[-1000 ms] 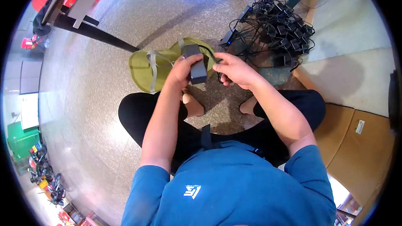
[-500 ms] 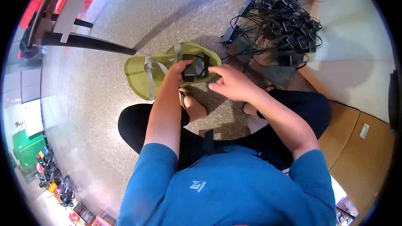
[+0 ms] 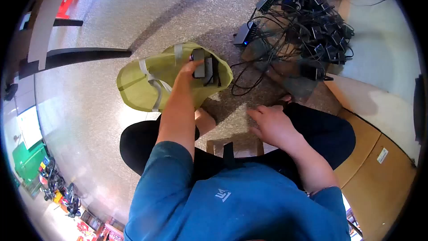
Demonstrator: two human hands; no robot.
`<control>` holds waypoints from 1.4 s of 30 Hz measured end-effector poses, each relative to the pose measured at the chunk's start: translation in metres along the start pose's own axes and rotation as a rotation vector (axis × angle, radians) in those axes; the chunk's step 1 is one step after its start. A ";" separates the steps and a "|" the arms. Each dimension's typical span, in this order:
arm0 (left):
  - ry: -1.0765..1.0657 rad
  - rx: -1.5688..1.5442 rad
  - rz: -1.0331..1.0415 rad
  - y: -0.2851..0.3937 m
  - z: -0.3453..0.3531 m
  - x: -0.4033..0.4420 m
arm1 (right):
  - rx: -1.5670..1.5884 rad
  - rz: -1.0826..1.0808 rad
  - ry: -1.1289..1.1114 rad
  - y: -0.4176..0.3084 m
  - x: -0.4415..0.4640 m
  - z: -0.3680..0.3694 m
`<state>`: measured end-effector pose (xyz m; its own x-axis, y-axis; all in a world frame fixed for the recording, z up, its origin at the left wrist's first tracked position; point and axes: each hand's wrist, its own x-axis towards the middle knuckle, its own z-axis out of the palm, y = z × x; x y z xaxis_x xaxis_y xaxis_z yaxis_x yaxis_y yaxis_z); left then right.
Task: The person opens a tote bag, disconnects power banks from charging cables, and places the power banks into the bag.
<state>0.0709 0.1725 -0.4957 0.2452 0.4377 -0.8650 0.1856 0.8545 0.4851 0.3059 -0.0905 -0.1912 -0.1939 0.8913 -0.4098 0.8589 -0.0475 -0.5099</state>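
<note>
A green tote bag (image 3: 131,85) with grey straps lies on its side on the floor, its mouth facing right. At that mouth my left hand (image 3: 191,68) is closed on a dark rectangular power adapter (image 3: 199,64); its fingers are partly hidden. Beside it in the bag sits another grey-black box (image 3: 208,69) with a dark cable. My right hand (image 3: 273,124) is apart from the bag, above the floor by my right knee. Its fingers are stretched out and nothing shows in them.
A tangled heap of black adapters and cables (image 3: 307,29) lies at upper right, with two boxes (image 3: 246,33) showing blue lights at its left edge. A cardboard sheet (image 3: 370,156) stands at right. Dark furniture legs (image 3: 84,56) reach in at upper left.
My right hand has drawn back from the bag's mouth, down and to the right. My left hand stays at the bag with the dark adapter, which has shifted slightly upward in view.
</note>
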 end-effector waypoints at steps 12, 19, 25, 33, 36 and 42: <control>0.100 0.200 0.176 -0.043 -0.002 -0.010 | -0.092 0.081 -0.133 0.018 0.002 0.008; 0.565 0.753 0.217 -0.072 0.006 0.006 | -0.081 0.051 -0.048 0.019 0.004 0.011; 0.317 0.696 0.015 -0.070 0.003 -0.003 | -0.092 0.112 -0.073 0.020 0.002 0.014; 0.244 1.074 -0.032 -0.062 -0.003 0.017 | -0.048 0.176 -0.090 0.039 -0.004 -0.007; 0.520 1.248 0.199 -0.058 -0.002 0.026 | -0.012 0.387 0.063 0.069 -0.005 -0.033; 0.465 0.877 0.449 0.016 0.064 -0.072 | 0.193 0.883 0.317 0.190 -0.041 -0.029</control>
<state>0.1172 0.1370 -0.4176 0.1103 0.8809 -0.4603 0.8287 0.1742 0.5318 0.4905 -0.1230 -0.2494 0.6483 0.5771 -0.4966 0.5349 -0.8094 -0.2423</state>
